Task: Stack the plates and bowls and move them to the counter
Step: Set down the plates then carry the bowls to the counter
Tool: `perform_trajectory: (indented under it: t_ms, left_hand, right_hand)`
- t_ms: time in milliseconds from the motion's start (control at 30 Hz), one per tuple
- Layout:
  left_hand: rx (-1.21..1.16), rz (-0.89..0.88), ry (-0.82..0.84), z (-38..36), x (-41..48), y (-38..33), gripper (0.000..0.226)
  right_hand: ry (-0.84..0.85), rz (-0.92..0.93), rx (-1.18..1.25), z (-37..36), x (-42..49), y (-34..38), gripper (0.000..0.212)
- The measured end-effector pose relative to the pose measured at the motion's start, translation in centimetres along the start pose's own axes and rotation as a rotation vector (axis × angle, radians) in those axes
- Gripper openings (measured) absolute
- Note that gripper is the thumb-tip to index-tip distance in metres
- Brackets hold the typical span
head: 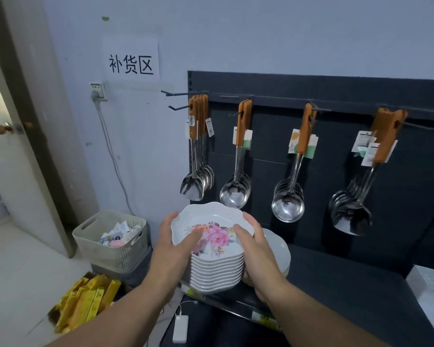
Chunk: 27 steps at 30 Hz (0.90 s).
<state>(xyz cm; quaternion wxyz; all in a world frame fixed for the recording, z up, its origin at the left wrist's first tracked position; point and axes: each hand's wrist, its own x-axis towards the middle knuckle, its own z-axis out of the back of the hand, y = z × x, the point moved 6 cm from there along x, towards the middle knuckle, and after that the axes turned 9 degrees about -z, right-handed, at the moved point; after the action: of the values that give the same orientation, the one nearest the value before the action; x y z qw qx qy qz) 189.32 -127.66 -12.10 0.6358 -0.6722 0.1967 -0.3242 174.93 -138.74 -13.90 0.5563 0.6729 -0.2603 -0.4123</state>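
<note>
A stack of several white scalloped bowls [217, 271] with a pink flower print stands at the left end of the dark shelf [336, 291]. The top bowl [211, 221] is tilted, its far rim raised. My left hand [176, 246] grips the stack's left side with the thumb inside the top bowl. My right hand [256, 249] clasps the right side, thumb on the top bowl's rim. Behind my right hand lies a pile of plain white plates [280, 249], partly hidden.
Steel ladles and spoons [288, 196] with wooden handles hang from hooks on the dark back panel above the shelf. A beige basket [110, 246] sits on the floor at left, yellow packets [85, 301] beside it. A white box [431, 289] is at right.
</note>
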Motion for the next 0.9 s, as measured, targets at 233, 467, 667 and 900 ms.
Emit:
perform_trajectory:
  t_ms: [233,467,667,900]
  left_hand:
    - [0.059,0.031,0.003,0.1,5.4,4.5,0.055]
    - [0.018,0.084,0.065,1.5,10.9,9.9,0.062]
    - [-0.042,0.112,0.166,2.6,16.3,15.0,0.042]
    - [-0.035,0.108,0.263,3.3,19.8,18.5,0.055]
  right_hand:
    - [-0.012,-0.026,0.051,-1.7,6.8,-1.9,0.038]
    - [-0.108,-0.006,-0.048,-4.1,11.8,-4.0,0.053]
    - [-0.235,-0.013,-0.034,-6.9,16.0,-6.5,0.049]
    - [-0.359,-0.017,0.010,-8.5,19.5,-8.7,0.033]
